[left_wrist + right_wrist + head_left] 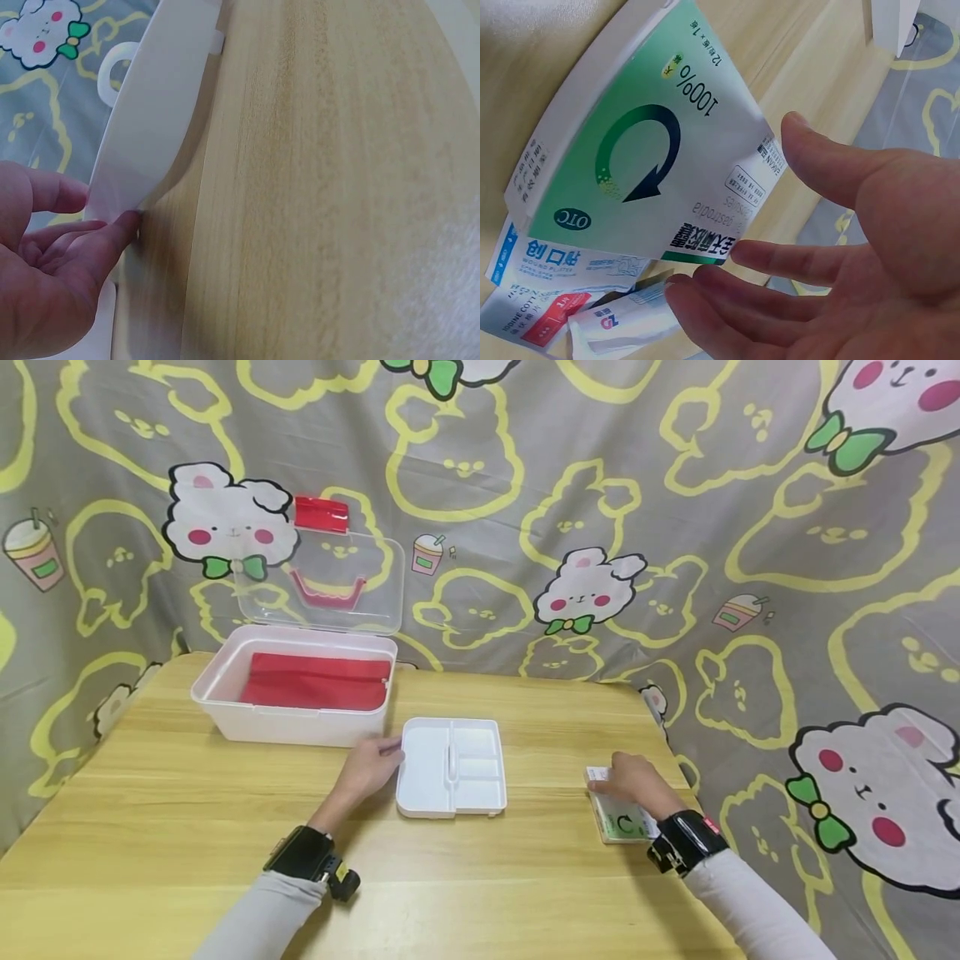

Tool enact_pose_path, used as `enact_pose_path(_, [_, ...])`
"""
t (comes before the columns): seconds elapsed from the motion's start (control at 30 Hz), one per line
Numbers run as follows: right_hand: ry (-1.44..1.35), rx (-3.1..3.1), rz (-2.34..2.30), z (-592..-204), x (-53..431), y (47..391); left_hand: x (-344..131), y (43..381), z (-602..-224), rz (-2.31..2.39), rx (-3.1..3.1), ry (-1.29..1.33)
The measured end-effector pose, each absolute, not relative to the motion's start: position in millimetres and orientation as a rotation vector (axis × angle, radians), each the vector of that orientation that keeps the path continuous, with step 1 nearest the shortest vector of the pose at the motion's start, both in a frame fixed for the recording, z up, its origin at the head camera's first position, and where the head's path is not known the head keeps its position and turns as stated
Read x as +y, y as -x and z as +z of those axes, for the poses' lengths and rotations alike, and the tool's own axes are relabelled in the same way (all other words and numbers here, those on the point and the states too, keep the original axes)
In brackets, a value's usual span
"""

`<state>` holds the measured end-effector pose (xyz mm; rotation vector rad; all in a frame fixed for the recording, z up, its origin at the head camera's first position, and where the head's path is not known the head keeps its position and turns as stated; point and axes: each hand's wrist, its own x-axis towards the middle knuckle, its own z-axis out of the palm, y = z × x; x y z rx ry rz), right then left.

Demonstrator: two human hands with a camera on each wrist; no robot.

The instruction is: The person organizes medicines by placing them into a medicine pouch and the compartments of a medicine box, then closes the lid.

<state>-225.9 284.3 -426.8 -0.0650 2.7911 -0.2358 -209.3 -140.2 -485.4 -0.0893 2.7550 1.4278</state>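
Observation:
In the head view, my left hand [371, 766] is at the left edge of a white compartment tray [427, 766] with a raised middle handle. The left wrist view shows the thumb [61, 193] and curled fingers pinching the tray's edge [154, 105] near its corner. At the right, my right hand [637, 778] spreads over one end of a green-and-white medicine box [621, 823]. In the right wrist view, the thumb [817, 157] lies along one corner of the box and the extended fingers reach the other corner. Several small packets [540, 315] lie beside and under the box.
A clear-lidded white storage box [300, 725] stands open at the back left, with a red panel [322, 681] inside. Its transparent lid [318, 560], with a red latch and handle, leans up against the patterned curtain [465, 485]. All stand on a wooden table [450, 893].

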Motion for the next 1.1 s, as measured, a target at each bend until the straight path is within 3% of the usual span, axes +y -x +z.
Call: enact_pose_path(1.1, [-0.079,2.742,-0.419,-437.8,292.8,227.3,-141.3,208.5,-488.1,1.457,2.733,0.095])
